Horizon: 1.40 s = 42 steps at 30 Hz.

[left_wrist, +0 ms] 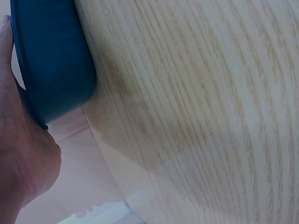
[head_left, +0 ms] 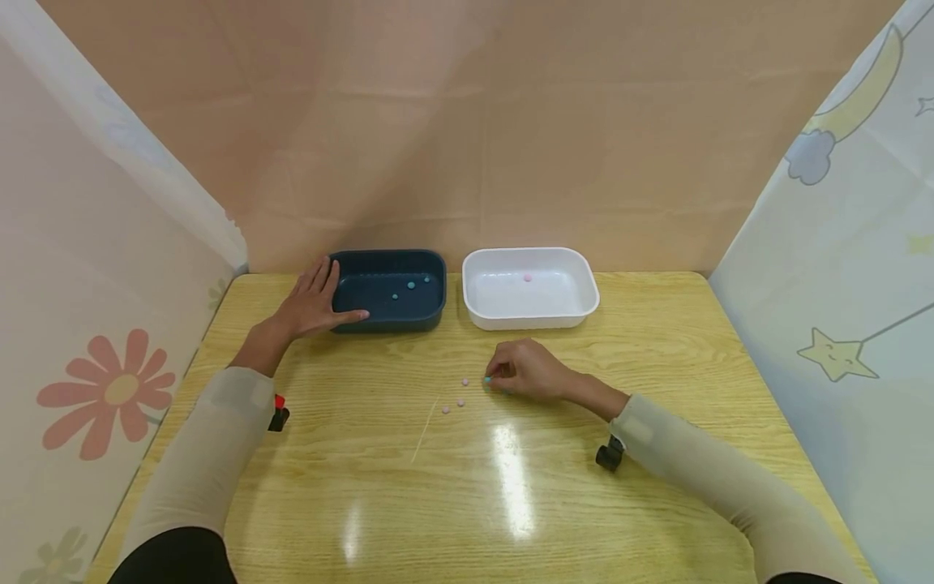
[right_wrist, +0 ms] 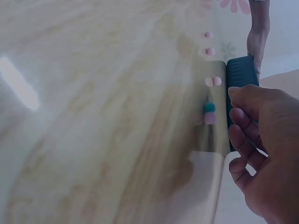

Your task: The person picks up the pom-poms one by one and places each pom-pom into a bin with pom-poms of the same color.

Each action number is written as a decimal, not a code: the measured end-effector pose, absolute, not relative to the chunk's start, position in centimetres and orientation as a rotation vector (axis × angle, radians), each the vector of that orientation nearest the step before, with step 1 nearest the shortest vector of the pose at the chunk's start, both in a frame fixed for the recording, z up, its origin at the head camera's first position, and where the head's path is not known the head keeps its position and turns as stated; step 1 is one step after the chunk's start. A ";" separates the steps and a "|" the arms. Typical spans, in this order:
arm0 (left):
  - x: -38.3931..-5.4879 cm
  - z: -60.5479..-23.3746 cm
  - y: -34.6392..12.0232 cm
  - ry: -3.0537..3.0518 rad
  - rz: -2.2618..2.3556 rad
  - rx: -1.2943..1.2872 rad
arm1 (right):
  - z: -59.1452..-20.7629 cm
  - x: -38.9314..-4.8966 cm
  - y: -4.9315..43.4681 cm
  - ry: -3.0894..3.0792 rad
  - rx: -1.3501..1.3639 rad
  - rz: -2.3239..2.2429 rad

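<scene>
My left hand (head_left: 310, 304) rests on the left end of a dark blue tub (head_left: 387, 326), fingers spread fairly straight along the rim and thumb across the front edge. In the left wrist view that hand (left_wrist: 28, 158) lies against the tub's rim (left_wrist: 18, 60). Over the table's middle, my right hand (head_left: 531, 369) pinches a small teal ball (head_left: 487, 380) between thumb and forefinger. Several small pink balls (head_left: 460, 402) lie left of it. The right wrist view shows another teal ball (right_wrist: 210, 107) beside a pinkish one (right_wrist: 210, 117), below the right hand's fingertips (right_wrist: 233, 93).
A white tub (head_left: 530, 323) stands to the right of the dark one, with a pink ball (head_left: 528, 277) inside. Teal balls (head_left: 411, 285) lie in the dark tub. The wooden table (head_left: 350, 454) meets a tan backdrop behind and patterned sheets at both sides.
</scene>
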<state>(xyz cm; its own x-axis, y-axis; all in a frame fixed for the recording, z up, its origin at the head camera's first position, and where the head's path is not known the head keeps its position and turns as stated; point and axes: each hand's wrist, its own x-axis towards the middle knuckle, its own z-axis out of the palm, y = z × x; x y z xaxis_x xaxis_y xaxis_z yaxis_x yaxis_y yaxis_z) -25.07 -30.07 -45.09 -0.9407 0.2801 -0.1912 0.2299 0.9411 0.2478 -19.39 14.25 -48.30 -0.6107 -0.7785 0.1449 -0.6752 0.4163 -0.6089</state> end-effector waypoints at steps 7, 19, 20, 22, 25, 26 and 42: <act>-25.0 -45.1 -30.0 2.871 0.341 0.384 | -46.6 -20.5 14.0 2.553 -1.372 -0.958; -25.1 -45.3 -30.3 2.882 0.328 0.396 | -43.9 -23.8 13.0 2.598 -1.443 -1.041; -25.0 -45.3 -30.3 2.883 0.329 0.397 | -43.6 -24.0 12.8 2.598 -1.444 -1.054; -25.0 -45.2 -30.3 2.882 0.335 0.398 | -43.0 -24.6 12.4 2.604 -1.439 -1.077; -25.0 -45.2 -30.3 2.877 0.339 0.398 | -42.2 -25.2 11.8 2.622 -1.434 -1.079; -25.0 -45.2 -30.3 2.874 0.340 0.398 | -42.0 -25.5 11.6 2.628 -1.438 -1.080; -25.1 -45.2 -30.2 2.873 0.321 0.398 | -39.9 -29.7 7.9 2.675 -1.307 -1.172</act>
<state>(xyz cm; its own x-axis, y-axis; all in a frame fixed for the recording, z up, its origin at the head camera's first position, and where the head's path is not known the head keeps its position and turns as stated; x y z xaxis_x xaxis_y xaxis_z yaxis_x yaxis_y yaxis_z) -25.07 -30.24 -45.17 -0.9384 0.2895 -0.1886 0.2408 0.9394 0.2439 -29.71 7.92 -39.88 -0.6650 -0.6612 0.3473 -0.7036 0.3987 -0.5882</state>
